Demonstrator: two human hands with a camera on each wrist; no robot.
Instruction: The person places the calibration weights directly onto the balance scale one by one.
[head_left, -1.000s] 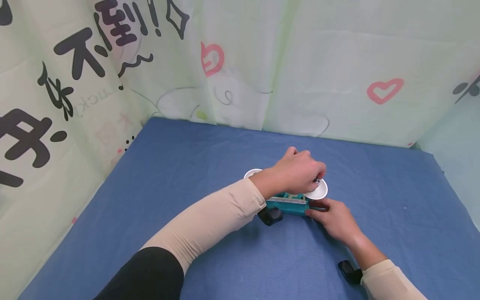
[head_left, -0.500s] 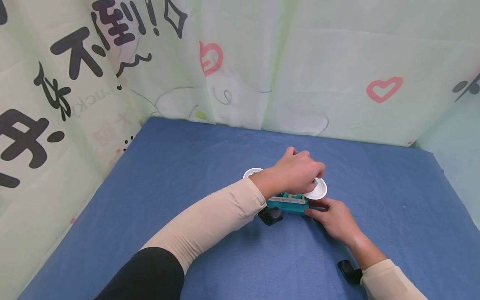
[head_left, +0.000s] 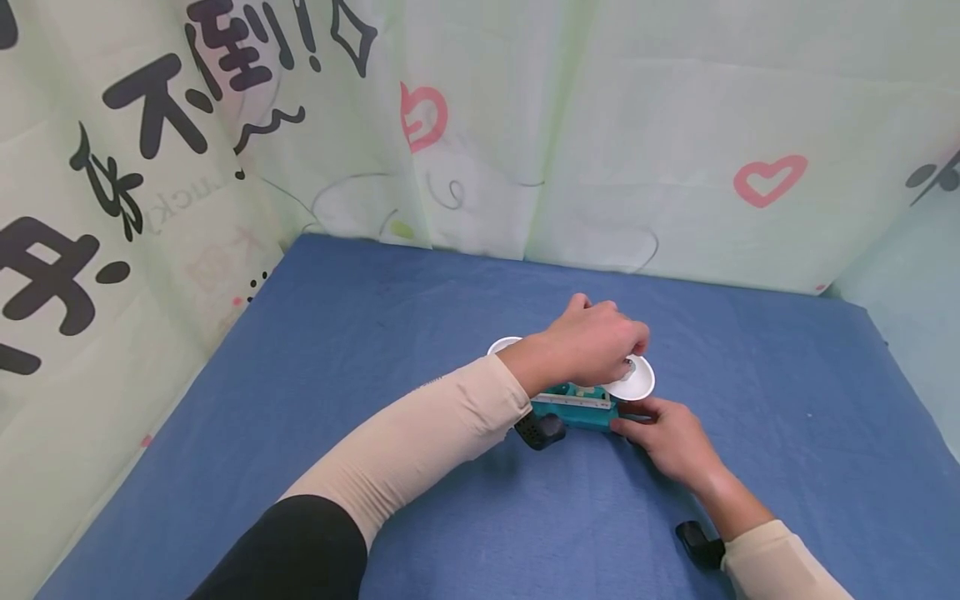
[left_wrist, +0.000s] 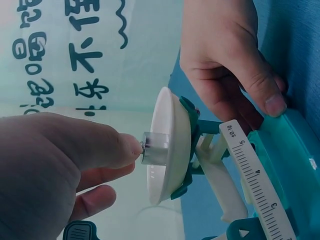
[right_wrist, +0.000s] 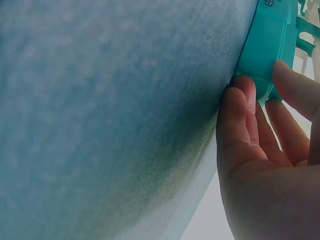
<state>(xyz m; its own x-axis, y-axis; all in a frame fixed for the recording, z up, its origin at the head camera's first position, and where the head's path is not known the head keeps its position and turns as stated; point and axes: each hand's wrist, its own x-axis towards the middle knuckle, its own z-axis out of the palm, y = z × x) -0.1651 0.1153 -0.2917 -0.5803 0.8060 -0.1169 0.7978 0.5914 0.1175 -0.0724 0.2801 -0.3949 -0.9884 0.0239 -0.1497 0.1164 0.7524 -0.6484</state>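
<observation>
A teal balance scale [head_left: 576,415] with two white pans stands on the blue cloth. My left hand [head_left: 588,343] reaches across over it. Thumb and fingertips pinch the knob of a shiny metal weight [left_wrist: 156,148], whose base is right at the inner face of the right-hand pan [left_wrist: 172,145]. At the scale's right end, my right hand [head_left: 671,437] grips the teal base [right_wrist: 265,55], thumb on one side and fingers round the end. A white graduated beam [left_wrist: 257,185] runs along the front. My left forearm and hand cover much of the left-hand pan [head_left: 504,343].
Blue cloth [head_left: 375,317] covers the table. A pale printed curtain [head_left: 637,150] hangs along the back and left edges. Black wrist-camera mounts [head_left: 542,432] jut out beneath both wrists, the left one close in front of the scale.
My left hand has shifted very slightly leftward, and the metal weight sits a touch lower against the right-hand pan. My right hand stays at the scale's base.
</observation>
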